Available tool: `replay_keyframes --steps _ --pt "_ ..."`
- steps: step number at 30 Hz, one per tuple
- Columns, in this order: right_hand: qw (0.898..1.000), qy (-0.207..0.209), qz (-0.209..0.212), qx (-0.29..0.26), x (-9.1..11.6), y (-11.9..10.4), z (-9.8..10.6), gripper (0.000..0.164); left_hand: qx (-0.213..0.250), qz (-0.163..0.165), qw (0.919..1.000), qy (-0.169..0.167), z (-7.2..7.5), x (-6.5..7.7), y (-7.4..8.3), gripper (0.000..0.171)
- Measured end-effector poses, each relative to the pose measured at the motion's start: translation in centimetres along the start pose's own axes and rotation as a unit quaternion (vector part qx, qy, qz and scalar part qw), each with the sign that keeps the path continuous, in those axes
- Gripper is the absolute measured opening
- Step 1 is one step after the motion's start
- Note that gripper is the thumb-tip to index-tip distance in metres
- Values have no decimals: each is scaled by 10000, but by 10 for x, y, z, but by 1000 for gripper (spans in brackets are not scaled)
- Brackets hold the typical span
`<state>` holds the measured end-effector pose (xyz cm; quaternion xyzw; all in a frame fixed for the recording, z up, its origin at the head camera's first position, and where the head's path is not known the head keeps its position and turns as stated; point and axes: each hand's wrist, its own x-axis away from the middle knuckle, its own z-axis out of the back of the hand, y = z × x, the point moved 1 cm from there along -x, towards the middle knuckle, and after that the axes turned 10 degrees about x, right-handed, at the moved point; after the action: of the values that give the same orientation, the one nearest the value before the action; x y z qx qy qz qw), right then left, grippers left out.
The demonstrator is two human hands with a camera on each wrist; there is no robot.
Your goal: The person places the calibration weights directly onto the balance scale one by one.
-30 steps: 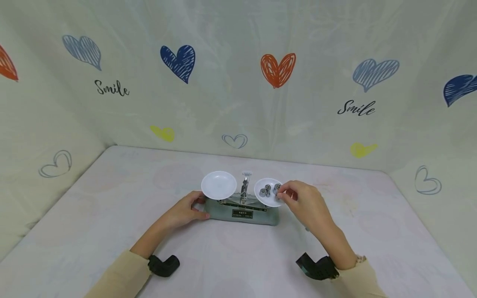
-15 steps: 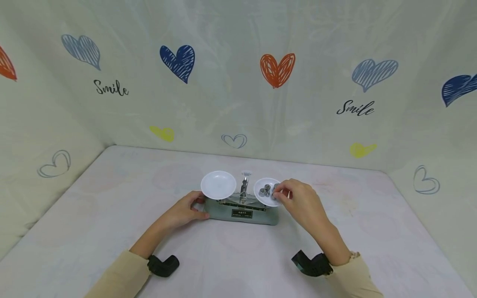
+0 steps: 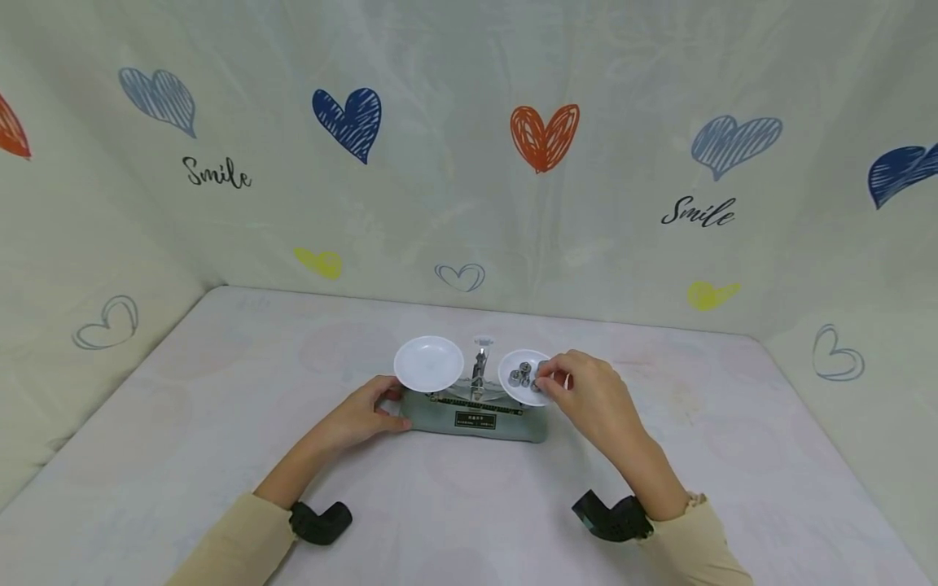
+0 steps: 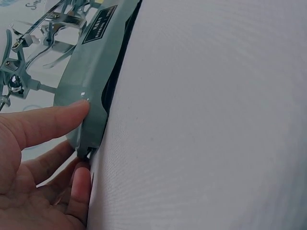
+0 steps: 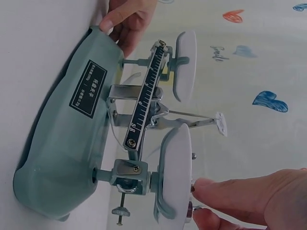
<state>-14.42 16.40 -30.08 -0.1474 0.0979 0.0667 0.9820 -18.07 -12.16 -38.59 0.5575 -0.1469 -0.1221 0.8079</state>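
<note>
A green balance scale (image 3: 434, 417) stands mid-table, with a white pan at each end. My left hand (image 3: 362, 417) grips the left end of its base; in the left wrist view the thumb lies on the front face and the fingers go behind the end. The left pan (image 3: 429, 364) holds nothing. Several small metal weights (image 3: 524, 369) stand in the right pan (image 3: 522, 396). Over that pan's right side, my right hand (image 3: 595, 399) pinches a metal weight (image 5: 190, 211) between thumb and forefinger, low at the pan. The fingertips partly hide it.
The beam's ruler (image 5: 144, 98) and the pointer (image 5: 192, 123) sit between the pans. A light tablecloth (image 3: 454, 505) covers the table. Behind it hangs a curtain (image 3: 454, 195) printed with hearts. Each wrist wears a black camera mount (image 3: 614, 516).
The right hand has moved slightly left, farther over the right pan, then stayed nearly still. My left hand keeps its hold, and the scale has not visibly moved.
</note>
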Motion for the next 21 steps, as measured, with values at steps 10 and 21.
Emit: replay_keyframes --steps 10,21 --pt "9996 237 0 -141 12 10 18 10 14 -24 10000 -5 1 0 -1 64" --pt "9978 600 -51 -265 30 37 28 9 31 2 10000 3 0 0 0 63"
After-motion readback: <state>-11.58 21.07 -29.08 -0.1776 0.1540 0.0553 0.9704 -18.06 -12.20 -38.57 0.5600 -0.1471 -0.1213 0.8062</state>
